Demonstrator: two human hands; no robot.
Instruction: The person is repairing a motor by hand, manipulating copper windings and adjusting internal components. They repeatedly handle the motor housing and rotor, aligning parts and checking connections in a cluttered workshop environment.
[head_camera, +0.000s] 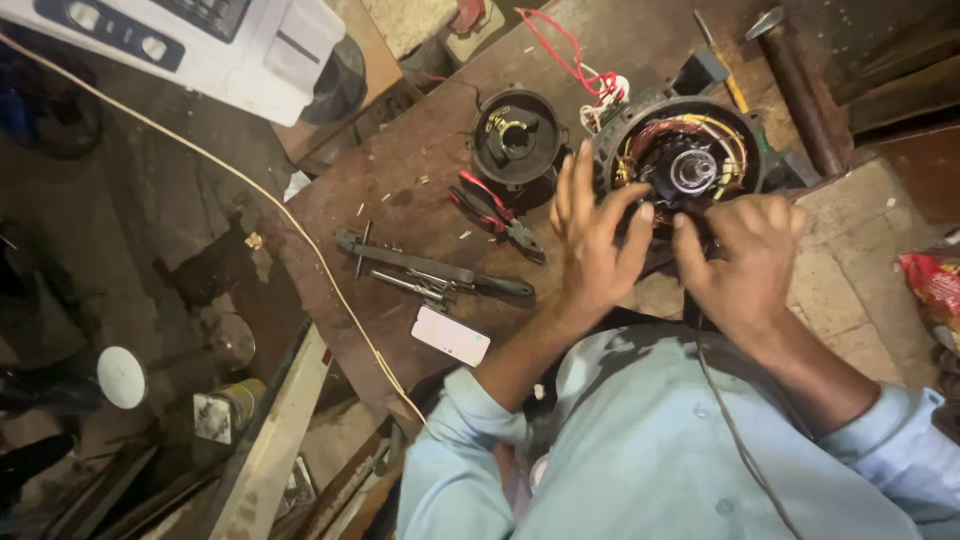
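Gripping the motor (690, 160) rim, both hands' fingers (640, 215) curl above a cluttered wooden workbench (420, 150) with pliers (495, 212).

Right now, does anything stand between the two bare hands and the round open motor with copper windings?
Nothing visible: left hand and right hand already touch the round open motor at its near rim.

On the wooden workbench (420, 150), a round black end cover (517, 138) sat near the far edge. Red-handled pliers (497, 214) lay just in front of it. Toward the near edge lay a dark metal bar tool (430, 265), and a small white card (451, 336) rested close to that edge. A hammer (800, 85) lay at the far right corner.
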